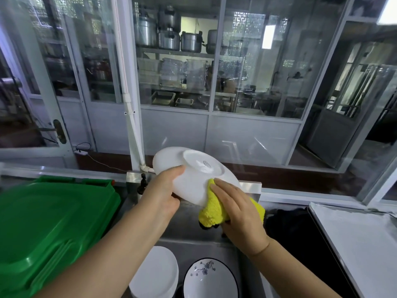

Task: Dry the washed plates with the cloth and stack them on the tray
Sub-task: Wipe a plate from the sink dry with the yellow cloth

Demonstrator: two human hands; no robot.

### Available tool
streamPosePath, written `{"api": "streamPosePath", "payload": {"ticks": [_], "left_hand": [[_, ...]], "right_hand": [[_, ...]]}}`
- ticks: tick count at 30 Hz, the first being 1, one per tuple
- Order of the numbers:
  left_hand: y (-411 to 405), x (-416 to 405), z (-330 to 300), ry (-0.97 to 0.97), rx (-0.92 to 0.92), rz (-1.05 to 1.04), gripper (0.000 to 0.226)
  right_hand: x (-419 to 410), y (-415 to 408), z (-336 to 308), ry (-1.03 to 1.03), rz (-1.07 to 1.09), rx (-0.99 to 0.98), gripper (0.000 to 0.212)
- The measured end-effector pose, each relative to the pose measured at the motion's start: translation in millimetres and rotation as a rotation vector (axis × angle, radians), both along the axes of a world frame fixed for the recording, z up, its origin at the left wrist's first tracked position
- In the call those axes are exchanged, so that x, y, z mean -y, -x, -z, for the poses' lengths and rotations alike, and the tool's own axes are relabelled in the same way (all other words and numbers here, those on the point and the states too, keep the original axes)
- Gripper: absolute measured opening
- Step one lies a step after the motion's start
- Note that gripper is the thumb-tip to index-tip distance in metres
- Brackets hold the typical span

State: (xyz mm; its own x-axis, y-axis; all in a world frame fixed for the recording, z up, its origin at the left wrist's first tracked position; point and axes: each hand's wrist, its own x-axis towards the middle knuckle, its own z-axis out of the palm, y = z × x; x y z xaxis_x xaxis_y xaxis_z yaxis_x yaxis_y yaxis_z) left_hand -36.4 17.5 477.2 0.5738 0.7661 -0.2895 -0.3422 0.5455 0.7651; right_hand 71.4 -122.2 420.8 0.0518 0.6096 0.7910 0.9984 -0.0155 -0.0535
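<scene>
My left hand [165, 190] grips the near left rim of a white plate [191, 175], held tilted with its underside toward me above the steel sink [193, 231]. My right hand [238, 214] presses a yellow cloth [212, 209] against the plate's lower right edge, fingers lying over the cloth. Below, in the sink, stands a stack of white plates [156, 274], and beside it a black-rimmed plate with a flower pattern [209, 278].
A green plastic bin lid [47, 229] fills the left side. On the right lies a white counter surface [361, 239] with a dark cloth or mat [294, 224] beside it. Glass partitions [176, 72] with shelves of pots stand behind the sink.
</scene>
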Motion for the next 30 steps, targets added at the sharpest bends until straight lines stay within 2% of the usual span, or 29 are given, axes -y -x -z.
{"api": "streamPosePath", "payload": {"ticks": [2, 4, 8, 10, 12, 14, 16, 20, 21, 23, 27, 30], "left_hand": [[4, -7, 5, -0.061, 0.013, 0.015, 0.014], [10, -15, 9, -0.149, 0.027, 0.021, 0.019], [23, -23, 13, -0.321, 0.036, 0.054, 0.026], [25, -20, 15, -0.36, 0.047, 0.076, 0.028], [24, -14, 16, -0.38, 0.062, 0.11, 0.03], [22, -9, 16, -0.387, 0.084, 0.151, 0.035], [21, -7, 15, -0.398, 0.099, 0.174, 0.03], [25, -15, 10, -0.408, 0.126, 0.153, 0.024], [27, -18, 9, -0.401, 0.136, 0.139, 0.024], [32, -24, 6, -0.399, 0.138, 0.125, 0.028], [45, -32, 2, -0.43, 0.094, 0.157, 0.044], [52, -30, 1, -0.464, 0.066, 0.228, 0.046]], "right_hand": [[8, -2, 3, 0.135, -0.059, -0.064, 0.062], [13, -6, 4, 0.156, -0.097, -0.226, 0.065], [7, -12, -26, -0.075, 0.004, -0.721, 0.055], [-5, -23, -43, -0.147, 0.057, -0.849, 0.048], [-21, -26, -55, -0.095, 0.108, -0.884, 0.049], [-36, -19, -56, 0.028, 0.205, -0.768, 0.056], [-42, -6, -56, 0.043, 0.226, -0.551, 0.059], [-30, 11, -51, 0.11, 0.033, -0.313, 0.07], [-24, 12, -46, 0.135, 0.001, -0.249, 0.064], [-14, 10, -35, 0.142, -0.036, -0.151, 0.04], [3, -6, -28, 0.2, 0.019, 0.0, 0.043], [1, -15, -44, 0.136, 0.123, 0.016, 0.04]]}}
